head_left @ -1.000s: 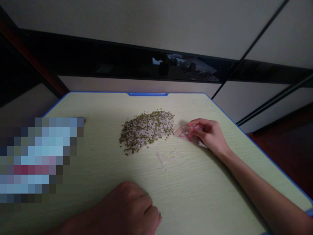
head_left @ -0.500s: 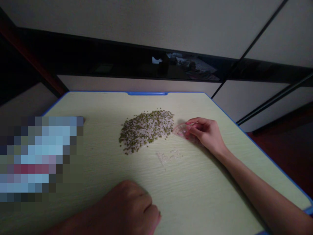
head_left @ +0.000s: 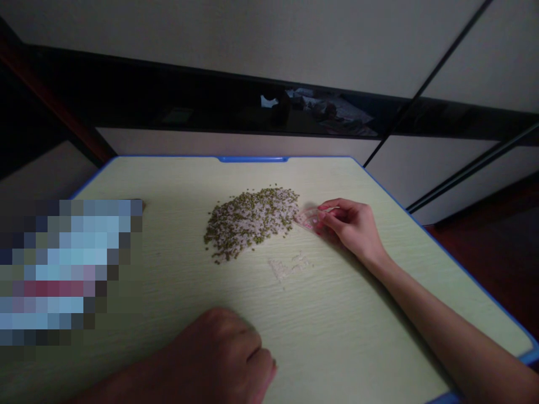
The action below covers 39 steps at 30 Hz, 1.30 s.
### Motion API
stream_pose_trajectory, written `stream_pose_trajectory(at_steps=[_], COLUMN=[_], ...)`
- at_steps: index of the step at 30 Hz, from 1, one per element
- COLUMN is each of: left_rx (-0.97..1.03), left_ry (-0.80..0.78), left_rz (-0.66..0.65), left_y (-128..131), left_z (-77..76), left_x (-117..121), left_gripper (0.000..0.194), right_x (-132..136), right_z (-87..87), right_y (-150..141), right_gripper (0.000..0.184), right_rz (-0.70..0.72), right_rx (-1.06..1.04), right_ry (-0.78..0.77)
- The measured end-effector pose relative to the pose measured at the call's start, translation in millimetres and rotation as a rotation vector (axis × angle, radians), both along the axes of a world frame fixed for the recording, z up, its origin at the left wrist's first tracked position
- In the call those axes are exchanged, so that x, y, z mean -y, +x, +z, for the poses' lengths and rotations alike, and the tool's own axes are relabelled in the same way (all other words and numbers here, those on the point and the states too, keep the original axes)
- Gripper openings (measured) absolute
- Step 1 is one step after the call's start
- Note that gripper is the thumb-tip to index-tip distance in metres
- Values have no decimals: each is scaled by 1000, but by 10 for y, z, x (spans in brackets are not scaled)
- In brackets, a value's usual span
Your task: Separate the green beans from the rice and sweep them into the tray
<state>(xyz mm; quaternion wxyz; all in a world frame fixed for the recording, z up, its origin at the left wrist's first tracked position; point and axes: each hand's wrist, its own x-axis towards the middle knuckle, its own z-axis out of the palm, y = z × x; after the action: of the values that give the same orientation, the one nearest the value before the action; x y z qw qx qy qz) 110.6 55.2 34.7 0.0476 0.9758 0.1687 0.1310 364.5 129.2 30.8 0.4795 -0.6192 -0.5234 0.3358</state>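
A heap of green beans mixed with white rice (head_left: 251,220) lies in the middle of the pale green table (head_left: 345,331). My right hand (head_left: 353,227) is at the heap's right edge, fingers pinched on a small clear plastic piece with pink markings (head_left: 309,217). The piece's tip touches the heap. A thin scatter of separated white rice grains (head_left: 290,265) lies just in front of the heap. My left hand (head_left: 225,359) rests on the table near the front edge, curled into a fist with nothing showing in it.
A pixelated patch (head_left: 71,269) covers the table's left part. The table has a blue rim (head_left: 252,159). Behind it stands a pale wall with a dark glossy band (head_left: 295,112). Dark floor lies to the right.
My right hand has slid the plastic piece a little to the left, up to the heap's edge. My left fist has stayed put.
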Motion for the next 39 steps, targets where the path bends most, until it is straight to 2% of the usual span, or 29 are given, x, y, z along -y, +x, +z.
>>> stream_pose_trajectory(at_steps=[7,18,35,39], left_rx=[16,-13,54,20], left_ry=[9,9,-13,-1], left_rz=[-10,-7,-27,15], left_y=[2,-10,2,6], left_z=[-4,9,-31,-14], left_x=[-6,17,-4,0], left_gripper=[21,20,22,22], right_x=[-10,-2,21,26], right_z=[-15,-12,31,27], right_y=[3,-5,6,-8], right_gripper=[21,21,17,18], right_rz=[-4,15,10,14], right_rx=[39,-34,-48,-78], right_ry=[32,9,-17,-27])
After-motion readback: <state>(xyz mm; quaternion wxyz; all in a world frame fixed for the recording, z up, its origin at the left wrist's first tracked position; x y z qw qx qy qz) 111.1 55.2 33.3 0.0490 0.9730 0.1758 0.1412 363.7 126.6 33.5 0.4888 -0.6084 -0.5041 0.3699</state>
